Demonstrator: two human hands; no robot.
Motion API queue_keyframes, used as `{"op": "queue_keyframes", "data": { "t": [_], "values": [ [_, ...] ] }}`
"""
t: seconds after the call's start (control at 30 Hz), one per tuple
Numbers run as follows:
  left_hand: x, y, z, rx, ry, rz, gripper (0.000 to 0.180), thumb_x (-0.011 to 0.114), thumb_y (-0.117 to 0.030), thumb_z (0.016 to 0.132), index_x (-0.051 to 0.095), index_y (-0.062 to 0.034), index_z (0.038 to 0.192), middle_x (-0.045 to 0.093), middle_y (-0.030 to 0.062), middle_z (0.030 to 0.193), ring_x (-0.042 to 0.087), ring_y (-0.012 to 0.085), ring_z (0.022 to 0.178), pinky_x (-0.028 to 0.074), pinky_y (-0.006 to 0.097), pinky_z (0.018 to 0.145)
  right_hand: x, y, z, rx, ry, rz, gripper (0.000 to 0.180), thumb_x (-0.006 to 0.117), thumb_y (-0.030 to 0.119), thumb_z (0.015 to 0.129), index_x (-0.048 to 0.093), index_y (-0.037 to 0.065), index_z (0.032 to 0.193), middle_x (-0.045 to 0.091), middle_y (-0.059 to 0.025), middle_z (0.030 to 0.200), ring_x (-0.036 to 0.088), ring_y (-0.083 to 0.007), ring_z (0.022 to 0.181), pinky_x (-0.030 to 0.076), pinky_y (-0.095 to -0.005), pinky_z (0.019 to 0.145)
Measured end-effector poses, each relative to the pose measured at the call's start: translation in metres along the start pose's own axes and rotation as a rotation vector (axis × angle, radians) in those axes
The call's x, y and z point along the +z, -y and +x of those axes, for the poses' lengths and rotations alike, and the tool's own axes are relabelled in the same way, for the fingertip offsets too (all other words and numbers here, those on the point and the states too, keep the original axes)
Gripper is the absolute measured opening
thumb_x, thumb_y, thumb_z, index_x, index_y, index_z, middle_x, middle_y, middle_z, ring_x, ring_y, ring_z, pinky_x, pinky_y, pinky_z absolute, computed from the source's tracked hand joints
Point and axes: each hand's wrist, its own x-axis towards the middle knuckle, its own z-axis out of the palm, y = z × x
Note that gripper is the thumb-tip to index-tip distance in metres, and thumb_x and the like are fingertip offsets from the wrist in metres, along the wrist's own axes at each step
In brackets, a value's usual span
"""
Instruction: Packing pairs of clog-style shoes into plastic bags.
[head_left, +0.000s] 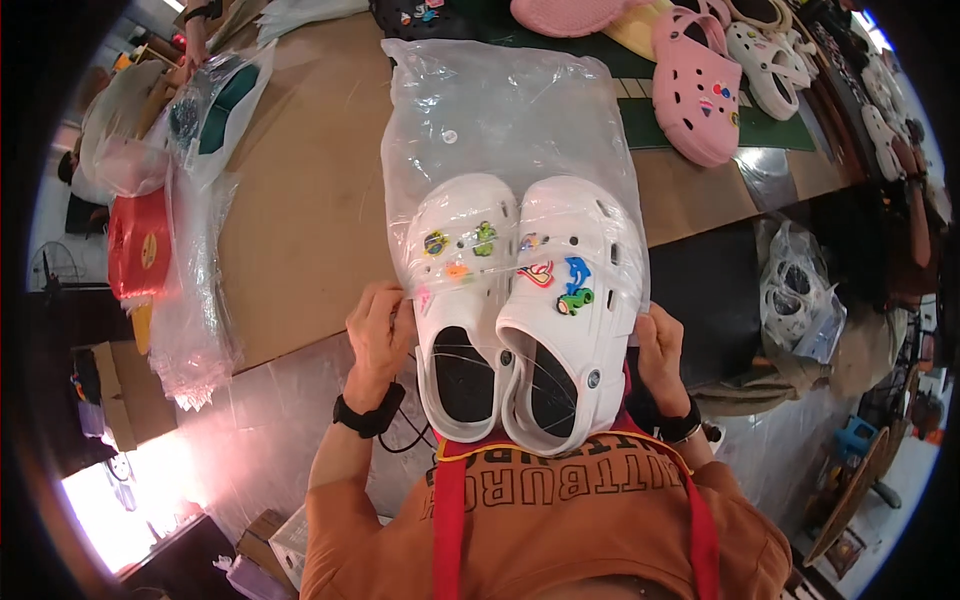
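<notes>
In front of me a pair of white clogs (pixel 460 215) lies side by side, toes away from me and heels toward my body. Colourful charms (pixel 577 275) dot their uppers. A clear plastic bag (pixel 500 110) covers at least their front halves, and its slack part stretches beyond the toes. At the bag's left edge, beside the left clog, my left hand (pixel 380 325) is closed on the plastic with curled fingers. My right hand (pixel 660 345) grips the opposite edge next to the right clog. How far the film reaches over the heels is hard to see.
A brown tabletop (pixel 300 180) lies beneath. Pink clogs (pixel 700 95) and white clogs (pixel 765 70) sit at the far right. Plastic bags and a red package (pixel 138 240) are at the left, near another person's hand (pixel 195 45). Bagged clogs (pixel 795 300) lie to the right.
</notes>
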Motion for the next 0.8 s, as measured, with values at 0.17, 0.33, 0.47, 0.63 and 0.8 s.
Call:
{"op": "queue_keyframes", "data": {
  "t": [0.17, 0.33, 0.47, 0.63, 0.8],
  "values": [
    [-0.007, -0.002, -0.005, 0.247, -0.026, 0.142, 0.011, 0.058, 0.005, 0.066, 0.055, 0.0008, 0.076, 0.057, 0.0125, 0.080, 0.057, 0.0284, 0.066, 0.046, 0.034, 0.058, -0.006, 0.013, -0.012, 0.020, 0.063, -0.010, 0.026, 0.045, 0.014, 0.087, 0.049, -0.002, 0.068, 0.041, -0.0082, 0.057, 0.039, -0.0153, 0.050, 0.032, -0.0284, 0.047],
    [-0.015, 0.001, -0.020, 0.230, 0.040, 0.139, 0.012, 0.059, 0.004, 0.064, 0.054, 0.0005, 0.075, 0.057, 0.0130, 0.079, 0.057, 0.0283, 0.066, 0.047, 0.034, 0.057, -0.013, 0.005, -0.031, -0.167, 0.242, -0.168, 0.020, 0.047, 0.009, 0.084, 0.050, 0.000, 0.066, 0.043, -0.0081, 0.056, 0.044, -0.0163, 0.053, 0.036, -0.0298, 0.050],
    [-0.023, -0.004, -0.017, 0.219, 0.027, 0.203, 0.016, 0.059, 0.006, 0.063, 0.052, -0.0006, 0.076, 0.056, 0.0125, 0.080, 0.056, 0.0283, 0.064, 0.046, 0.034, 0.054, -0.018, -0.003, -0.030, -0.089, 0.065, 0.064, 0.005, 0.050, -0.002, 0.075, 0.054, 0.000, 0.078, 0.054, -0.0099, 0.079, 0.050, -0.0192, 0.070, 0.040, -0.0260, 0.063],
    [-0.008, -0.011, -0.014, 0.197, -0.035, 0.078, 0.026, 0.059, 0.004, 0.062, 0.054, -0.0038, 0.087, 0.054, 0.0101, 0.076, 0.054, 0.0259, 0.061, 0.044, 0.034, 0.052, 0.008, 0.027, 0.015, -0.164, 0.038, -0.076, 0.036, 0.053, -0.003, 0.070, 0.053, 0.003, 0.105, 0.046, -0.0148, 0.110, 0.050, -0.0219, 0.090, 0.042, -0.0249, 0.067],
    [-0.015, -0.018, 0.005, 0.330, 0.034, 0.242, 0.033, 0.060, 0.004, 0.063, 0.058, -0.0047, 0.096, 0.054, 0.0081, 0.072, 0.054, 0.0235, 0.061, 0.043, 0.033, 0.052, 0.001, 0.035, 0.024, -0.227, 0.034, -0.215, 0.033, 0.055, -0.003, 0.070, 0.054, 0.003, 0.103, 0.050, -0.0123, 0.104, 0.053, -0.0202, 0.077, 0.044, -0.0251, 0.060]
  ]
}}
